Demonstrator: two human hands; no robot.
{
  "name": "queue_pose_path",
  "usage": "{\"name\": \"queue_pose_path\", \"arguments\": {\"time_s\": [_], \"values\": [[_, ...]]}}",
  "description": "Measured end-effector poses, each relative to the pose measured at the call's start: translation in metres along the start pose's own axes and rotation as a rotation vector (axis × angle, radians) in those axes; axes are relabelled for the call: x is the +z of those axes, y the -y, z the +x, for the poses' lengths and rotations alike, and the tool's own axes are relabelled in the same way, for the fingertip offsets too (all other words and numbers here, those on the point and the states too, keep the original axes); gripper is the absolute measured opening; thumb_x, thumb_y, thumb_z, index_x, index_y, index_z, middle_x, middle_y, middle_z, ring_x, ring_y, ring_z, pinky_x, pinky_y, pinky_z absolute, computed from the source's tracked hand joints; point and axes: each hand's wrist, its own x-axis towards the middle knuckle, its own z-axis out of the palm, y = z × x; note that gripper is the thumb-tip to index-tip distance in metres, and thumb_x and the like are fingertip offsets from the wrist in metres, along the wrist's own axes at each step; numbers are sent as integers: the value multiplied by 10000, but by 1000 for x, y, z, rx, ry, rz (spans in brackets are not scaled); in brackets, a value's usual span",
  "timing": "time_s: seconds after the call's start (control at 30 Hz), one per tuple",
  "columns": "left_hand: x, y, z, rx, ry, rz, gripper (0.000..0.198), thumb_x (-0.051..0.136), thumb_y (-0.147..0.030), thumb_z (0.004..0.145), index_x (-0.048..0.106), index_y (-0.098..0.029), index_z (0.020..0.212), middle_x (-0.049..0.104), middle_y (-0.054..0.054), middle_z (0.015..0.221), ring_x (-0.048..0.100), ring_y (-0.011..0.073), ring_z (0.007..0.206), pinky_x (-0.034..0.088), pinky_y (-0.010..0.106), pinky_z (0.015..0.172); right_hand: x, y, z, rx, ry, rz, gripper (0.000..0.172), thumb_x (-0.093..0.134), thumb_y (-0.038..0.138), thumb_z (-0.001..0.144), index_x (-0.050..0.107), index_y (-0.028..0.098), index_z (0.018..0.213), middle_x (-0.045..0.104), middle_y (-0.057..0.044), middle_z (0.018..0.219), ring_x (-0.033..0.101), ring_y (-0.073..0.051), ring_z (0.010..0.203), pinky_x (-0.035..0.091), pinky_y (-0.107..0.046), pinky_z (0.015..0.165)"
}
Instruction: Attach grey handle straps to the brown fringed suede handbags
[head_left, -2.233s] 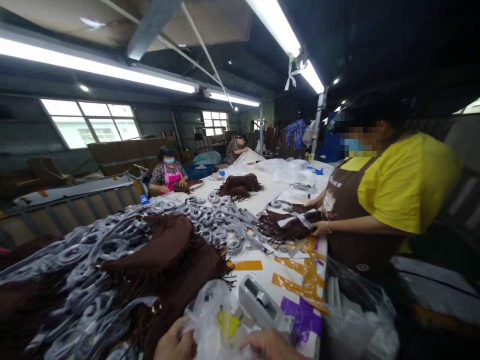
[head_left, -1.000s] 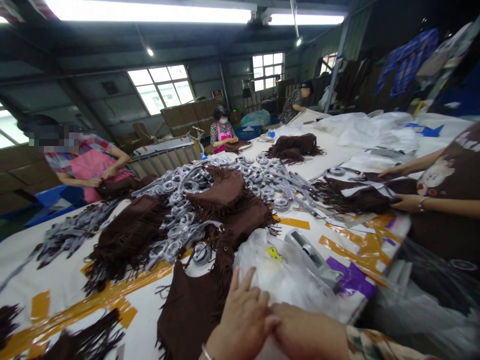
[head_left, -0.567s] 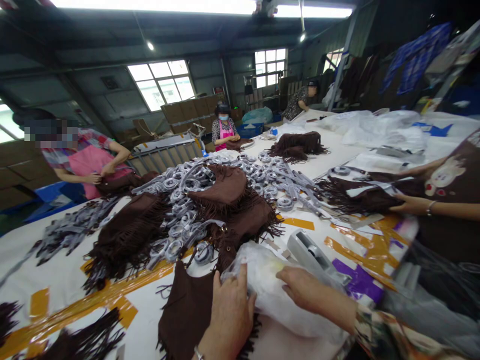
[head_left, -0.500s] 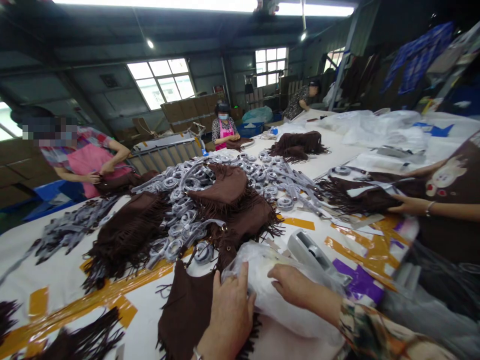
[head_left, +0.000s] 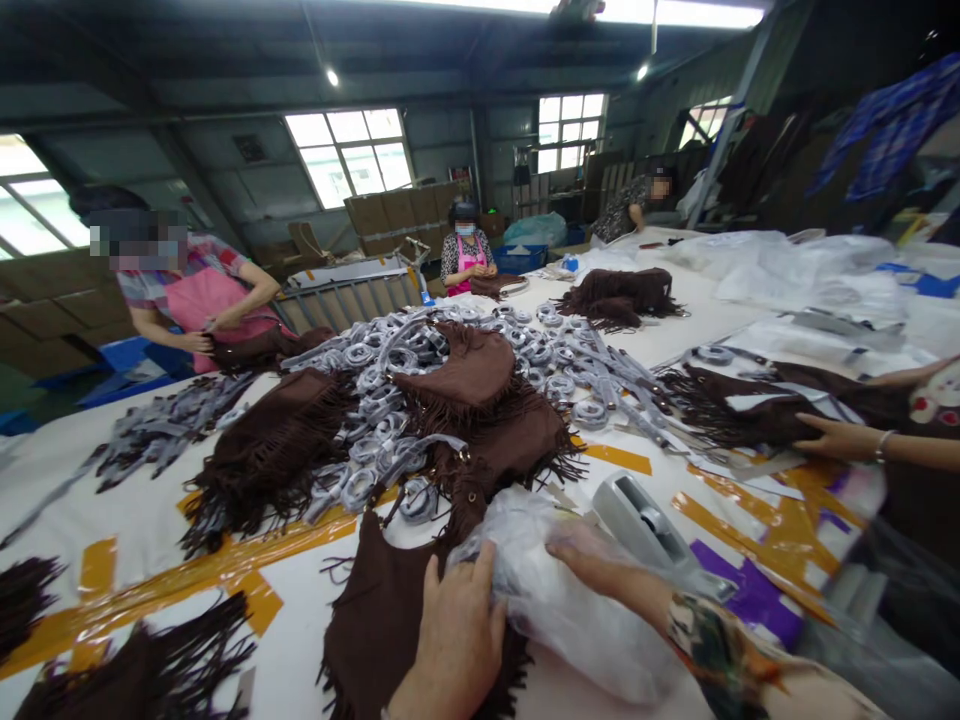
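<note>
A clear plastic bag lies bunched up in front of me. My left hand grips its left edge, fingers curled at the film. On the bag's upper right side is my right hand, its fingers bent and partly veiled by the film. Beneath my left hand rests a brown fringed handbag, flat on the table and partly covered by the hand and the plastic. More brown fringed bags are heaped just beyond, on a pile of wrapped grey straps.
A grey tape dispenser and a purple packet sit right of the plastic. Orange tape strips cross the white table. A co-worker's hand at right holds another fringed bag. Two people in pink aprons work at the far left and back.
The view has swung a little left, so the scene sits farther right. My right hand's fingers have moved slightly deeper against the plastic. My left hand stays at the bag's edge.
</note>
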Motion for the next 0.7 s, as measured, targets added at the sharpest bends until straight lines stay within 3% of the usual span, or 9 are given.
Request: {"name": "queue_pose_path", "arguments": {"time_s": [0.1, 0.2, 0.4, 0.43, 0.5, 0.57, 0.63, 0.7], "values": [[1, -8, 4, 33, -9, -74, 531, 459, -244, 876, 462, -197, 1405, 662, 117, 1225, 555, 281, 1192, 176, 616, 1170, -16, 8, -8, 46, 140, 171, 199, 572, 352, 770, 687, 195, 806, 600, -5, 650, 529, -146, 591, 412, -291, 577], [2, -18, 7, 57, 13, -213, 484, 518, -283, 852, 545, -195, 1327, 661, 112, 1228, 555, 281, 1194, 191, 600, 1178, -23, 19, -20, 124, 156, 487, 279, 630, 396, 758, 648, 168, 919, 501, 56, 577, 422, -90, 497, 317, -235, 493], [-5, -33, 6, -51, 159, -666, 663, 634, -373, 776, 485, -164, 1387, 665, 100, 1223, 590, 246, 1152, 410, 393, 1068, -23, 32, -38, 81, 305, 730, 294, 754, 389, 731, 658, 151, 875, 526, 55, 555, 431, -68, 493, 272, -215, 492], [-6, -34, 5, -64, 174, -723, 613, 635, -352, 768, 535, -158, 1341, 691, 87, 1156, 613, 235, 1093, 439, 361, 1018, -22, 34, -39, 71, 339, 750, 302, 772, 398, 721, 664, 150, 856, 529, 51, 547, 439, -70, 492, 277, -216, 493], [-7, -33, 3, -91, 188, -795, 368, 626, -300, 743, 696, -143, 1069, 724, 57, 940, 639, 213, 920, 477, 314, 873, -17, 39, -41, 77, 362, 794, 316, 807, 403, 695, 676, 155, 841, 536, 47, 557, 443, -70, 489, 291, -217, 492], [-5, -29, 0, -126, 163, -858, 175, 612, -293, 733, 699, -145, 763, 689, 28, 747, 608, 185, 768, 458, 282, 737, -11, 45, -44, 119, 327, 889, 354, 806, 418, 713, 686, 188, 954, 564, 39, 639, 454, -69, 516, 323, -216, 506], [-3, -23, -3, -179, 101, -917, 197, 615, -326, 735, 642, -151, 649, 632, 4, 655, 553, 157, 690, 414, 266, 668, -2, 52, -49, 166, 320, 1019, 434, 748, 500, 769, 659, 231, 1098, 592, 17, 751, 496, -86, 588, 366, -223, 545], [-1, -17, -8, -231, 27, -953, 219, 624, -348, 736, 626, -151, 640, 590, -12, 627, 503, 138, 654, 377, 260, 637, 8, 57, -55, 147, 407, 1078, 539, 657, 640, 791, 655, 208, 1113, 607, -21, 817, 531, -117, 673, 389, -240, 592]]}}
